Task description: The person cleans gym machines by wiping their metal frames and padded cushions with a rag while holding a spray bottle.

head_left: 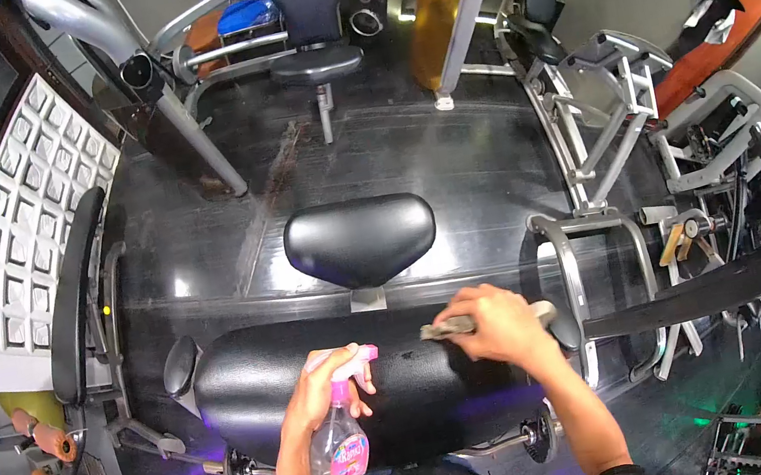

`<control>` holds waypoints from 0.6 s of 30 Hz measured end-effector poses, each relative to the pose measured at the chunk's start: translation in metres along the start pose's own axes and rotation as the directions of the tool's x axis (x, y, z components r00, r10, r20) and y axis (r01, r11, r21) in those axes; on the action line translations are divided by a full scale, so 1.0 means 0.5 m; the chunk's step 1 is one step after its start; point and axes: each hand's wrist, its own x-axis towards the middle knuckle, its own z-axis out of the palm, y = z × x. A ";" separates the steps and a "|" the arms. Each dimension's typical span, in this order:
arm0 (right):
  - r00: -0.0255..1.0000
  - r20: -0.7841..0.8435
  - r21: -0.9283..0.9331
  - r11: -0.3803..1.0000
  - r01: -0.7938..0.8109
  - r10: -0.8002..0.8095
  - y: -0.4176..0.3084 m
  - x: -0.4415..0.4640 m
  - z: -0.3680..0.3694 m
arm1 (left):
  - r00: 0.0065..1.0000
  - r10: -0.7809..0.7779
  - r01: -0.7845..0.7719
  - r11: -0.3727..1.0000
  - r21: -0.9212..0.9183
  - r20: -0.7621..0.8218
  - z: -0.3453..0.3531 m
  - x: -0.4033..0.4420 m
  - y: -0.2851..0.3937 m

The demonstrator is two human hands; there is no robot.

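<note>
My left hand (pixel 319 392) is wrapped round the neck of a spray bottle (pixel 344 450). The bottle is clear, with a pink and white trigger head and a pink label, and its nozzle points to the right. My right hand (pixel 499 323) is closed on a greyish cloth (pixel 449 328), part of which sticks out on both sides of the fingers. Both hands are over a wide black padded bench (pixel 252 370). Whether the cloth touches the pad I cannot tell for certain. Just beyond the bench stands a smaller black pad (pixel 360 236).
A dumbbell or bar with dark plates (pixel 241 474) lies low by the bench. An upright black backrest (pixel 79 298) is on the left. Ahead is a machine seat (pixel 316 65); more metal frames (pixel 585 133) stand to the right, beside a gold pillar (pixel 444 15).
</note>
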 end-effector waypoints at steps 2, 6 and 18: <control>1.000 0.023 0.067 0.998 -0.012 0.010 0.018 0.013 -0.006 | 1.000 -0.013 0.013 0.999 -0.031 0.000 0.003 -0.002 0.002; 0.989 0.031 0.081 0.986 0.144 -0.147 0.011 0.080 0.042 | 0.999 -0.012 0.014 0.997 -0.075 0.033 -0.004 -0.002 -0.004; 0.963 0.266 0.148 0.989 0.008 -0.048 0.075 0.095 0.001 | 1.000 -0.025 0.026 0.996 -0.087 0.009 0.001 -0.008 -0.002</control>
